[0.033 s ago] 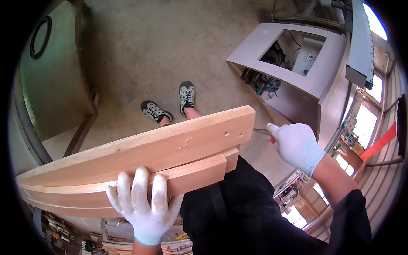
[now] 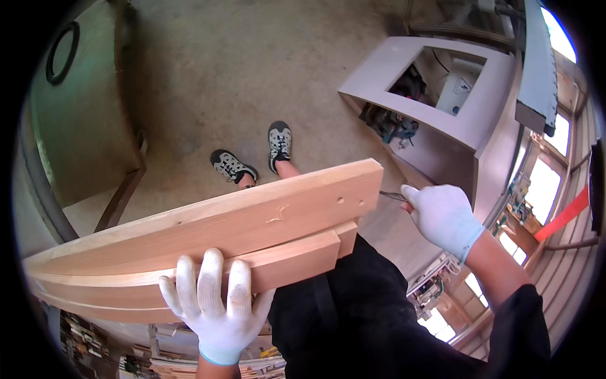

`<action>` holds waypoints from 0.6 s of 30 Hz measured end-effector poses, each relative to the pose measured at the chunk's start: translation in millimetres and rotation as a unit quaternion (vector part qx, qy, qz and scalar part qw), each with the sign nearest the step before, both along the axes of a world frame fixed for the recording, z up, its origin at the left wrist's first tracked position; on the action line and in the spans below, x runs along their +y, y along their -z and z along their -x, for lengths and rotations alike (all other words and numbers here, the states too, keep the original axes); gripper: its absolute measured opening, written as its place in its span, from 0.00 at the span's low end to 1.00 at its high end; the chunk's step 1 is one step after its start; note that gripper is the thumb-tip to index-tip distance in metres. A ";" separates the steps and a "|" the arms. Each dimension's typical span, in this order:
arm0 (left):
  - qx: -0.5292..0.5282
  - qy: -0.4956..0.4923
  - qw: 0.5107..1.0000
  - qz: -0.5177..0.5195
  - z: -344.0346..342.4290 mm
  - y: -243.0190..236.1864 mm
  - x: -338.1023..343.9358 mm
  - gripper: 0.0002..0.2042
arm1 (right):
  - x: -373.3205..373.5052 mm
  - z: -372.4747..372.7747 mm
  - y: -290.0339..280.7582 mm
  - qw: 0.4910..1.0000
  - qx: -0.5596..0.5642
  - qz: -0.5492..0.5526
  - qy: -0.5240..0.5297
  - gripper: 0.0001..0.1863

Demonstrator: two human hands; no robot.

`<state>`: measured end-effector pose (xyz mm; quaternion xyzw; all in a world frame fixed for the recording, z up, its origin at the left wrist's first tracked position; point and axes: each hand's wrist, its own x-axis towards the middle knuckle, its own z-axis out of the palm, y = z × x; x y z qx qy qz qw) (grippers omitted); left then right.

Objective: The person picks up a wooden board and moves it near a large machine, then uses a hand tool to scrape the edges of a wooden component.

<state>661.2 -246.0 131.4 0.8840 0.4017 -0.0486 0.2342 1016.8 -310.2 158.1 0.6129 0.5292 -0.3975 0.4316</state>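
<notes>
"What does the left hand have?"

"On my feed the left hand [image 2: 218,312], in a white glove, spreads its fingers over the face of the short board [image 2: 303,259]. The thumb passes behind the lower edge, so I read it as gripping that board."

"And the right?"

"I see the right hand [image 2: 439,208], gloved too, closed around a slim dark tool [image 2: 394,196]; the handle is hidden in the fist. The tool points at the end of the long board [image 2: 290,202], but I can't tell from here whether they touch."

"How do the boards sit?"

"They run across in front of the wearer's body and off to the left: short board nearest, the middle board [image 2: 346,239] showing past its end, long board farthest. I make out two round holes [image 2: 341,201] near the long board's right end."

"Farther out?"

"Beyond it I get two patterned shoes [image 2: 279,140] on the bare floor [image 2: 208,76]. To the right stands a pale cabinet [image 2: 372,72] with a rectangular opening and machinery inside; to the left, a greenish panel [image 2: 82,126] with a black ring [image 2: 55,80] on it."
</notes>
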 end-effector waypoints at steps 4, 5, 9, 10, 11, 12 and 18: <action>0.000 0.005 1.000 -0.010 -0.7 0.5 1.0 0.33 | -14.4 -1.8 0.2 0.998 -0.012 -0.021 0.050 0.16; 0.001 0.008 1.000 -0.011 3.0 -0.4 0.0 0.33 | -15.9 0.5 -0.4 0.997 -0.017 -0.015 0.071 0.16; -0.061 0.035 0.997 0.010 28.7 -1.6 -1.5 0.34 | -30.5 -4.0 -9.0 0.994 -0.022 -0.038 0.103 0.17; -0.077 0.050 0.996 0.016 40.6 -2.7 -2.3 0.35 | -36.9 -5.3 -13.9 0.990 -0.012 -0.071 0.125 0.17; -0.041 0.054 0.997 0.021 55.5 -4.8 -4.5 0.36 | -41.3 -6.2 -18.1 0.984 -0.003 -0.105 0.146 0.17; -0.013 0.051 0.999 0.009 72.1 -7.0 -6.9 0.36 | -41.8 -5.4 -21.0 0.983 -0.001 -0.111 0.148 0.17; 0.015 -0.011 0.996 -0.088 131.3 0.9 -3.8 0.35 | -72.6 1.7 -47.6 0.968 -0.006 -0.119 0.221 0.16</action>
